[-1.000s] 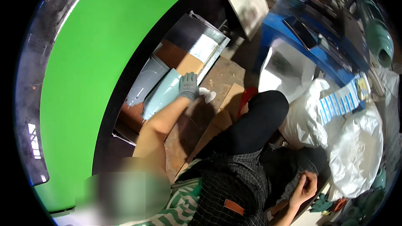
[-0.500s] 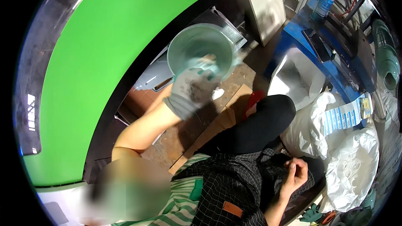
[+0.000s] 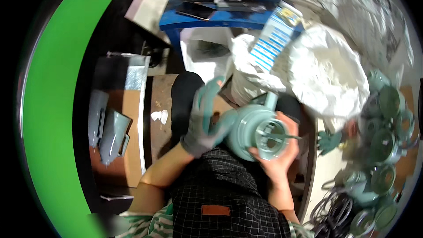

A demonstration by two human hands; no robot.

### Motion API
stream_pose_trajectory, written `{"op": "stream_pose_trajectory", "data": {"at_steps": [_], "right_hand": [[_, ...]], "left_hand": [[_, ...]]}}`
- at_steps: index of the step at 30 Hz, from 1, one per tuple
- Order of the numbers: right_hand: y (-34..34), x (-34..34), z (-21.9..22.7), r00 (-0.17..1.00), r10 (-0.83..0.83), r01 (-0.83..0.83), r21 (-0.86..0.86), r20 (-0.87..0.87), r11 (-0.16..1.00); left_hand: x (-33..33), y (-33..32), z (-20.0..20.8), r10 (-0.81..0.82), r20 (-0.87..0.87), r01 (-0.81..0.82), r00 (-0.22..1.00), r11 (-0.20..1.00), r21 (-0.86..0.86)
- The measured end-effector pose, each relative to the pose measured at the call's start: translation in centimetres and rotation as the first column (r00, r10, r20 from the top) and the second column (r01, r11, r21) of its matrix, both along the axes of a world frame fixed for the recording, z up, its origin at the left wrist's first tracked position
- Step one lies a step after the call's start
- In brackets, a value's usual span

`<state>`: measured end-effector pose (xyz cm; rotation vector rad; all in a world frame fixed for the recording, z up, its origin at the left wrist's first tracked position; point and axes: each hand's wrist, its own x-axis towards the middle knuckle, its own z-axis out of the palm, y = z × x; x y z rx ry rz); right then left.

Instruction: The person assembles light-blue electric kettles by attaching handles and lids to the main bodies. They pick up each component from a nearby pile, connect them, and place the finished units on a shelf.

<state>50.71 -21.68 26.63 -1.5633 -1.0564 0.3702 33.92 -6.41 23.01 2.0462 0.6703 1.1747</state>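
My right hand (image 3: pixel 282 150) is bare and wraps round the narrow ringed end of a pale green plastic jug (image 3: pixel 247 125). The jug is held over my lap, its handle-like bar pointing away from me. A thin green strip crosses the opening of the ring. My left hand (image 3: pixel 202 117), in a grey and green glove, is held up to the left of the jug with its fingers apart. Its thumb side is close to the jug's wall; blur hides whether they touch.
At left, grey plastic jugs (image 3: pixel 113 136) lie in a cardboard box (image 3: pixel 132 128). A blue bench (image 3: pixel 233 17) carries a phone (image 3: pixel 196 11). White sacks (image 3: pixel 326 101) stand at right, beside several green plastic parts (image 3: pixel 383 145) and a coiled cable (image 3: pixel 330 207).
The view has swung to the right. The green jug came from the far left to my lap, from my left hand to my right. My right hand was free before.
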Motion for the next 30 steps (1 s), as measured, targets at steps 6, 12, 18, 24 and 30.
{"op": "stream_pose_trajectory", "data": {"at_steps": [6,12,18,24,30], "right_hand": [[1.8,-3.0,-4.6,0.959,-0.081,0.087,-0.012,0.273,0.996],[2.9,-3.6,-5.4,0.965,0.068,-0.039,-0.117,0.254,0.992],[3.6,-2.1,-5.1,0.961,0.125,-0.119,-0.041,0.245,0.992],[5.2,0.7,-3.2,0.910,0.399,-0.389,-0.103,0.113,0.915],[13.4,0.7,-2.8,0.929,0.299,-0.313,0.035,0.218,0.949]], "left_hand": [[-0.2,-5.0,2.0,-0.007,-0.384,0.194,0.923,0.871,0.451],[-1.2,-5.2,0.4,-0.063,-0.555,0.293,0.829,0.895,0.337],[-1.5,-4.5,0.6,-0.175,-0.355,0.278,0.918,0.924,0.264],[-1.8,-1.5,1.4,-0.361,-0.563,0.538,0.744,0.823,0.183],[-0.8,4.5,1.7,0.168,-0.386,0.136,0.907,0.750,0.647]]}}
